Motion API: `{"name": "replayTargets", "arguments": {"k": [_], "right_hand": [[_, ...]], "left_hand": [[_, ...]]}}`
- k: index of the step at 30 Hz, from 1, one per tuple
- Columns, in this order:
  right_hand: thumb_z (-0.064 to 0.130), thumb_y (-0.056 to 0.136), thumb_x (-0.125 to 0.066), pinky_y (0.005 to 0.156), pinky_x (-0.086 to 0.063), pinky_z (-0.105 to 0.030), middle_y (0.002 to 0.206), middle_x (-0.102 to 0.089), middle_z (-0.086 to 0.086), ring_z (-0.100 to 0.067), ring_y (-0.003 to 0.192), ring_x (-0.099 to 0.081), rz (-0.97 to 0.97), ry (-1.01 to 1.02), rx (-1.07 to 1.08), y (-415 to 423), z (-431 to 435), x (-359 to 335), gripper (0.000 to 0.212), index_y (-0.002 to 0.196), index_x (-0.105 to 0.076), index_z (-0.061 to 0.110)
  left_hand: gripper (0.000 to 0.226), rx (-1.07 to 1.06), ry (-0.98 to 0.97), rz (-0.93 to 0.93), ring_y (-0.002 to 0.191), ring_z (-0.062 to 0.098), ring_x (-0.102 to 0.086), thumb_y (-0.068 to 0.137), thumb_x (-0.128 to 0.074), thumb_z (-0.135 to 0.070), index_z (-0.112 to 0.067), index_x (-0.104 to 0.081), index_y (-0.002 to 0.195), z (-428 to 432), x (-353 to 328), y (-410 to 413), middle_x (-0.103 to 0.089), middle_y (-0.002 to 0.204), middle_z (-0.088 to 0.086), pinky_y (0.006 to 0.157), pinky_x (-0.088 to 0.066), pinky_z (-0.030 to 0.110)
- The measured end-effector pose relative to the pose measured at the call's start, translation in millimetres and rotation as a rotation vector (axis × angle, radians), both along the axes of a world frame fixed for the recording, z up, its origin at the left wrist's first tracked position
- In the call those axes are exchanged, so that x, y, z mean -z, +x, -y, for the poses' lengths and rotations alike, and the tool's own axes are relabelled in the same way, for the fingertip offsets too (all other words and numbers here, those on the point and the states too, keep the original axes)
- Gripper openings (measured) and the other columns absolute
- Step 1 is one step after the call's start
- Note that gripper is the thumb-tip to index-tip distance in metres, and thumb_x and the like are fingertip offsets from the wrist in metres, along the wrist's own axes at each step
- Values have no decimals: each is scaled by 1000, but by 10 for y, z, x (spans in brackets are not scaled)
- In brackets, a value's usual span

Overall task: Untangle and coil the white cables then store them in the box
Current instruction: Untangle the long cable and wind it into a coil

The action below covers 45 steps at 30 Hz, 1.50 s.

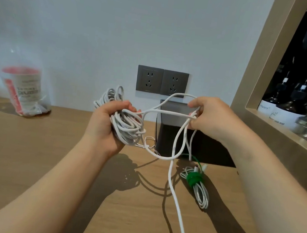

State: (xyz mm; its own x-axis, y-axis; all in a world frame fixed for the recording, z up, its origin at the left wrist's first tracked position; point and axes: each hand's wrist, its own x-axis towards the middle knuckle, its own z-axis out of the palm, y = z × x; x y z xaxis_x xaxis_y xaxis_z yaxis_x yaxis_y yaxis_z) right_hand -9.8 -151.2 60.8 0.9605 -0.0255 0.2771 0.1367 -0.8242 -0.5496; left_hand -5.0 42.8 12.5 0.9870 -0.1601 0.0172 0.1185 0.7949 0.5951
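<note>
My left hand grips a thick bundle of coiled white cable, held above the wooden table. Loose strands run from the bundle to my right hand, which pinches a loop of the same cable between thumb and fingers. One long strand hangs down and trails off the near edge. Behind the hands stands a dark open-topped box against the wall. A second white cable coil, bound with a green tie, lies on the table to the right of the box front.
A clear plastic bag holding a red and white cup stands at the back left. Two dark wall sockets sit above the box. A recessed shelf with dark bottles and a glass is at the right.
</note>
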Motion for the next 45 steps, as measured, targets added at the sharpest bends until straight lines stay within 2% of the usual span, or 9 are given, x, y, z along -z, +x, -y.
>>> {"name": "replayTargets", "arguments": {"k": [4, 8, 11, 16, 24, 31, 38, 41, 45], "right_hand": [[4, 86, -57, 90, -46, -33, 100, -57, -6, -24, 100, -57, 65, 184, -26, 25, 52, -170, 36, 121, -55, 11], [2, 93, -39, 97, -19, -14, 146, -29, -8, -20, 133, -28, 396, -101, -28, -19, 84, -490, 47, 139, -32, 6], [-5, 90, -31, 113, -2, -23, 158, 2, -3, -20, 144, 0, 514, -221, -28, -41, 108, -568, 57, 145, -20, 6], [8, 92, -35, 101, -38, -41, 141, -37, -11, -34, 119, -44, 121, -530, 33, -7, 128, -57, 36, 125, -51, 6], [15, 91, -44, 58, -35, -20, 100, -46, 2, -9, 73, -46, 413, 93, 106, -274, -192, 269, 21, 107, -58, 21], [46, 94, -45, 70, -51, -32, 78, -68, -1, -16, 73, -64, -282, 915, -34, -145, -606, 697, 38, 84, -64, 14], [19, 98, -43, 63, -52, -36, 82, -66, -10, -20, 66, -69, -271, 2042, -117, -146, -351, 664, 21, 100, -57, 3], [19, 99, -40, 57, -47, -32, 52, -39, 0, -9, 37, -42, -270, 2041, -66, -163, -339, 689, 20, 100, -53, 4], [17, 98, -42, 41, -34, -22, 43, -29, 5, -8, 36, -25, -297, 1440, -80, -196, -480, 744, 17, 101, -55, 7]], "left_hand": [[24, -41, 36, 2, 48, 13, -57, 87, -49, -9, -8, -53, 63, 11, -136, 71, -54, 58, 2, 51, -51, 20], [39, -79, -63, 63, 47, 13, -56, 87, -45, -9, -8, -54, 49, -47, -299, 126, -53, 53, 1, 52, -52, 19], [41, -151, -72, 92, 48, 13, -59, 88, -45, -8, -8, -55, 48, -100, -376, 120, -55, 52, 1, 63, -54, 21], [22, -119, -16, -8, 55, 12, -57, 86, -51, -10, -10, -52, 64, -107, -140, 51, -54, 59, 0, 59, -55, 22], [19, -95, 71, -86, 45, 14, -60, 88, -47, -6, -7, -51, 70, -125, 274, -21, -53, 56, 3, 47, -52, 21], [14, 0, 146, 44, 43, 15, -55, 67, -51, -9, -9, -53, 53, -171, 299, -57, -48, 50, 2, 44, -48, 18], [10, 37, 196, 47, 42, 13, -50, 70, -53, -16, -9, -48, 65, -142, 333, -61, -47, 50, 1, 46, -48, 17], [8, 0, 187, 15, 45, 14, -54, 67, -56, -15, -8, -52, 67, -160, 351, -37, -51, 52, 2, 49, -52, 21], [17, -109, 225, 5, 48, 17, -63, 62, -64, -10, -3, -61, 77, -119, 349, -74, -59, 54, 4, 60, -58, 30]]}}
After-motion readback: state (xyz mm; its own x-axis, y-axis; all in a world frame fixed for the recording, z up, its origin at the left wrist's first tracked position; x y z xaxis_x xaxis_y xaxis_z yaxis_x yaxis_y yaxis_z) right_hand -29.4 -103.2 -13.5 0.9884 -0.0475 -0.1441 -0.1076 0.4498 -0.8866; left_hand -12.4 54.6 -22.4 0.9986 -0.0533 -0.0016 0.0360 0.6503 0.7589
